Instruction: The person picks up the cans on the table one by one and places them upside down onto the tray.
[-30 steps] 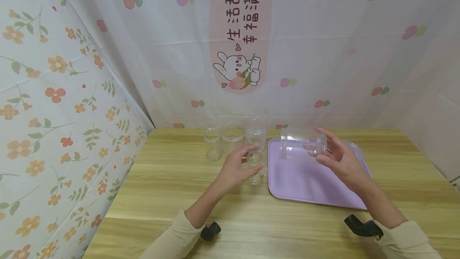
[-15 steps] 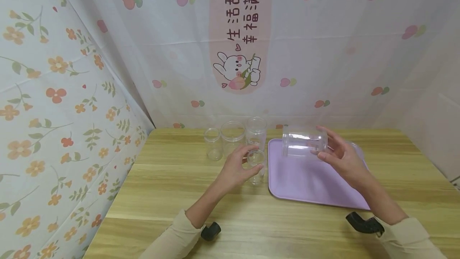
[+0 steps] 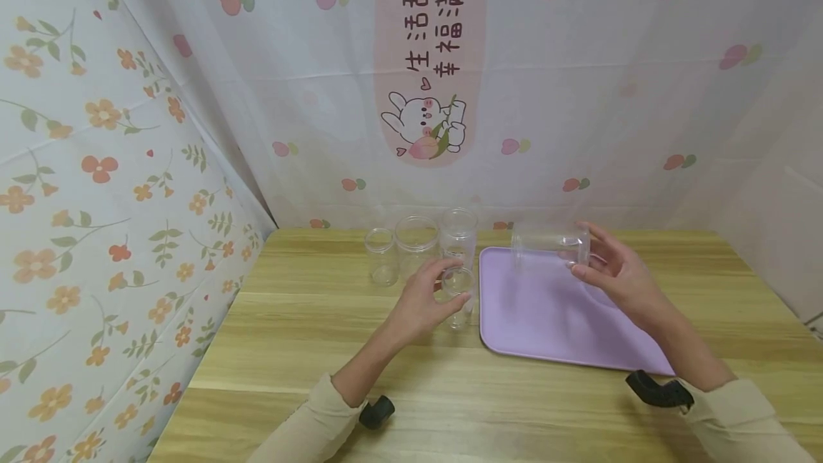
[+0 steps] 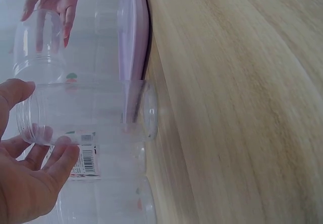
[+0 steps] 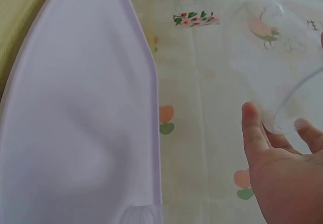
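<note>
Pinching one sideways clear jar (image 3: 549,247) by its base above one purple tray (image 3: 553,327) with the right hand (image 3: 620,281), and curling thumb and fingers of the left hand (image 3: 419,304) round one upright jar (image 4: 91,108) near three more standing jars (image 3: 416,247).

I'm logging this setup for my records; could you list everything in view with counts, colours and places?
Flat wood-grain table: one, yellow-brown, foreground
Shallow rectangular tray: one, lilac, on the table
Upright cylindrical plastic-looking jars: three, clear, towards the back, left of the tray
Upright gripped jar: one, clear, in front of those
Sideways cylindrical jar: one, clear, above the tray
Partly visible container: one, clear, by the tray's rim
Printed hanging cloths: two, white, behind and left
Curved attachments: two, black, at the cuffs
Long sleeves: two, beige, lower edge
Left hand, right hand: one each, bare, each gripping a jar
</note>
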The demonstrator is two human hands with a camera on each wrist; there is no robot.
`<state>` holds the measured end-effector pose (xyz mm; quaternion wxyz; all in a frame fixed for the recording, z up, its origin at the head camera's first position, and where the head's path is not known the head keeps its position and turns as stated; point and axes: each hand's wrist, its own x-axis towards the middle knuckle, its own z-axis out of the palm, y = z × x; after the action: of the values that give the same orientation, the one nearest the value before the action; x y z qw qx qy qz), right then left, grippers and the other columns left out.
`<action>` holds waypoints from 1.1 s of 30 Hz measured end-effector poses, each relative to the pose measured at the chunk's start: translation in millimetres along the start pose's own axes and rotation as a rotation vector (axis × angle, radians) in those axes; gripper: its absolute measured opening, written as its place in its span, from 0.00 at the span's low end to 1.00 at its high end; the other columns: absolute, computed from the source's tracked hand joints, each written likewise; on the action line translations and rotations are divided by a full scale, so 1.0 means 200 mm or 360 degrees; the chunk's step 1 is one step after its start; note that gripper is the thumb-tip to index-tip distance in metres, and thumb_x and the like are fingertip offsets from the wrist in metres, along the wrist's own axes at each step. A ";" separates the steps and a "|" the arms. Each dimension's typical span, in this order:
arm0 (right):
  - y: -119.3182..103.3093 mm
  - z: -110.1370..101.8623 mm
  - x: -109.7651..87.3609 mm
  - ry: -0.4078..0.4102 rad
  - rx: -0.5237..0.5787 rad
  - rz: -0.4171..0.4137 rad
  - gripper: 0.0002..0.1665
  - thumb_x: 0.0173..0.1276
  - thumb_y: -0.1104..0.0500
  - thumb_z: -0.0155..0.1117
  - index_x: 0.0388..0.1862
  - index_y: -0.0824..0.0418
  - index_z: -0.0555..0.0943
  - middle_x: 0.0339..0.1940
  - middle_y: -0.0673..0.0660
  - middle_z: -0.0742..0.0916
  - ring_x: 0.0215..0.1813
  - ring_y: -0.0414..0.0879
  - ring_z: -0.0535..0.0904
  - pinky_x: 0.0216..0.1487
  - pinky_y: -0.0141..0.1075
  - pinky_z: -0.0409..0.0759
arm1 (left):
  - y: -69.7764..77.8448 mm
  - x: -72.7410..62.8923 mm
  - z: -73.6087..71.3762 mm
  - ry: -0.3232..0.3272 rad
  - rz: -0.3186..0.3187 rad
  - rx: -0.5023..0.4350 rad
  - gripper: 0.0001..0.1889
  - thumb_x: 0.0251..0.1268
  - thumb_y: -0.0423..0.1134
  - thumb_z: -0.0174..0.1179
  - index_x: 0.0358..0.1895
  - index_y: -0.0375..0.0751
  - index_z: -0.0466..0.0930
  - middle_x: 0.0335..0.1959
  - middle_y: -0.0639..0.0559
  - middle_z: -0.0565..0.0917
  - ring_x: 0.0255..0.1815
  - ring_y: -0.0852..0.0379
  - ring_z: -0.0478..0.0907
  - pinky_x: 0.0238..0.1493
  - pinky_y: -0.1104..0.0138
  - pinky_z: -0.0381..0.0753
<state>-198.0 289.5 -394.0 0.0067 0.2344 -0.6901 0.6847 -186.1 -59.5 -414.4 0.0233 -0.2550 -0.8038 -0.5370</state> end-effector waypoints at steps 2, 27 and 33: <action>0.00 -0.01 0.00 -0.0005 -0.0006 0.0004 0.44 0.69 0.80 0.58 0.81 0.61 0.59 0.61 0.57 0.80 0.61 0.45 0.81 0.52 0.32 0.82 | 0.00 0.00 0.00 0.0001 -0.0005 0.0009 0.27 0.65 0.32 0.70 0.65 0.32 0.74 0.58 0.39 0.76 0.60 0.36 0.75 0.60 0.52 0.79; -0.04 -0.17 -0.06 -0.0028 -0.0592 0.0177 0.50 0.67 0.74 0.67 0.83 0.52 0.57 0.70 0.59 0.71 0.62 0.38 0.76 0.58 0.24 0.74 | 0.00 0.00 -0.01 -0.0037 -0.0011 0.0132 0.28 0.66 0.35 0.70 0.67 0.34 0.73 0.59 0.42 0.75 0.60 0.39 0.76 0.59 0.59 0.80; -0.06 -0.22 -0.10 -0.0110 -0.0668 0.0191 0.51 0.68 0.72 0.67 0.83 0.51 0.56 0.72 0.58 0.70 0.63 0.38 0.74 0.57 0.23 0.75 | 0.00 0.00 0.00 -0.0034 -0.0030 0.0149 0.27 0.67 0.36 0.69 0.67 0.35 0.73 0.59 0.44 0.75 0.59 0.40 0.76 0.58 0.62 0.79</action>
<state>-190.0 338.3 -386.8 -0.0091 0.2098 -0.8299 0.5168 -185.9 -60.2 -413.3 0.0215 -0.2519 -0.8306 -0.4962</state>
